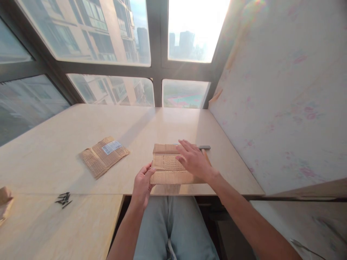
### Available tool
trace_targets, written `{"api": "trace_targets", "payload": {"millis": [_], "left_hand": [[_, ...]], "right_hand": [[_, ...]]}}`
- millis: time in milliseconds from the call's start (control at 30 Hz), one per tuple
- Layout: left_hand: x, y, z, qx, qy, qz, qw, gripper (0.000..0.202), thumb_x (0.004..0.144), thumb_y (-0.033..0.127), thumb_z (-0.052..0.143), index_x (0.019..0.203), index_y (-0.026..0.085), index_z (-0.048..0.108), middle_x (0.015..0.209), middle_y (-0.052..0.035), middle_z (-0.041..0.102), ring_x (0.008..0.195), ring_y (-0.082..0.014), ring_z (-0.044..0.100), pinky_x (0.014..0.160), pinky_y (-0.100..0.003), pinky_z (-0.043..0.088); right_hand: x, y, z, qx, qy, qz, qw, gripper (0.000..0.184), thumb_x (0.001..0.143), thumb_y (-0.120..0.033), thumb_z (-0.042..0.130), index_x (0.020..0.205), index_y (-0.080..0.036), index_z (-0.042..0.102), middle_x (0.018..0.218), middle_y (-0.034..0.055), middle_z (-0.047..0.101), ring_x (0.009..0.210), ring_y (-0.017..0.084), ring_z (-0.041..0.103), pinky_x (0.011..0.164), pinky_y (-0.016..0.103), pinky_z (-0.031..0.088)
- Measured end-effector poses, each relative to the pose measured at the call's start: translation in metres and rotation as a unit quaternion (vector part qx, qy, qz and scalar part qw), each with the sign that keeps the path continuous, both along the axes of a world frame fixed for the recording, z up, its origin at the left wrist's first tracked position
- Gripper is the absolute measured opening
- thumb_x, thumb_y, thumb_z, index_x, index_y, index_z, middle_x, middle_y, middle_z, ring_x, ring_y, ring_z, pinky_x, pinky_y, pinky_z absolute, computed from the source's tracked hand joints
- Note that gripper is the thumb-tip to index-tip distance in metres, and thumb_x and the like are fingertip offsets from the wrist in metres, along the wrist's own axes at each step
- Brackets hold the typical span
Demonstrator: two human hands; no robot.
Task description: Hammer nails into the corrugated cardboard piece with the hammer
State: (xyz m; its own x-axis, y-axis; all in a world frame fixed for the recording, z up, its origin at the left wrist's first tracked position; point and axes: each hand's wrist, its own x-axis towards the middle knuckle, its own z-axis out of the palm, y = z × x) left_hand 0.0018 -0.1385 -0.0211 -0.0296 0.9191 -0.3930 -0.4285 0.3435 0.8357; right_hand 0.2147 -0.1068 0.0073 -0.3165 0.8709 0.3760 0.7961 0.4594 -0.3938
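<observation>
A piece of brown corrugated cardboard (176, 177) with fold lines is in front of me near the table's front edge. Its middle panel bears rows of small dark holes or dots. My left hand (143, 181) grips the cardboard's left edge, thumb on top and fingers beneath. Over its right half is my right hand (193, 160), fingers stretched out; whether the palm touches the surface I cannot tell. Just past that hand, a grey flat-ended object (205, 147) and a thin orange-brown stick-like object (206, 157) show partly, the rest hidden.
Another folded cardboard piece (104, 157) with a white label lies to the left. Several dark screw-like pieces (63, 199) sit at the lower left, near a brown scrap (5, 204) at the frame edge. Windows stand behind the table (173, 122); a papered wall (292, 108) bounds the right.
</observation>
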Motion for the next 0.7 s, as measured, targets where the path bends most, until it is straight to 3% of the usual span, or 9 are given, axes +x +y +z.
{"api": "trace_targets", "payload": {"millis": [133, 333, 533, 700], "left_hand": [[0.001, 0.004, -0.001, -0.003, 0.008, -0.007, 1.0, 0.05, 0.062, 0.03, 0.075, 0.107, 0.012, 0.065, 0.081, -0.0033, 0.07, 0.063, -0.0133, 0.063, 0.051, -0.02, 0.05], [0.001, 0.008, 0.0, -0.011, 0.007, -0.019, 1.0, 0.046, 0.062, 0.032, 0.074, 0.103, 0.014, 0.066, 0.086, -0.0047, 0.068, 0.069, -0.0143, 0.061, 0.053, -0.022, 0.052], [0.001, 0.007, 0.006, -0.01, 0.01, -0.007, 1.0, 0.04, 0.064, 0.032, 0.074, 0.099, 0.014, 0.066, 0.087, -0.0049, 0.066, 0.072, -0.0147, 0.061, 0.053, -0.022, 0.053], [-0.002, 0.008, 0.01, -0.001, 0.008, -0.017, 1.0, 0.05, 0.064, 0.038, 0.073, 0.107, 0.013, 0.064, 0.09, -0.0067, 0.069, 0.074, -0.0172, 0.064, 0.054, -0.023, 0.05]], "right_hand": [[-0.015, 0.014, 0.001, -0.037, -0.117, 0.046, 0.991, 0.021, 0.097, -0.031, 0.052, 0.105, -0.018, 0.066, 0.124, 0.0144, 0.064, 0.123, 0.027, 0.053, 0.105, 0.044, 0.038], [-0.015, 0.016, 0.005, -0.05, -0.188, 0.034, 0.98, 0.035, 0.101, -0.039, 0.042, 0.093, -0.017, 0.068, 0.109, 0.0098, 0.071, 0.113, 0.024, 0.059, 0.099, 0.037, 0.04], [-0.017, 0.017, 0.007, -0.077, -0.203, 0.024, 0.976, 0.036, 0.101, -0.04, 0.042, 0.092, -0.018, 0.069, 0.107, 0.0083, 0.072, 0.113, 0.024, 0.06, 0.098, 0.036, 0.039], [-0.011, 0.016, 0.011, -0.079, -0.199, 0.035, 0.976, 0.033, 0.101, -0.041, 0.044, 0.099, -0.019, 0.068, 0.115, 0.0084, 0.07, 0.119, 0.024, 0.057, 0.098, 0.037, 0.04]]}}
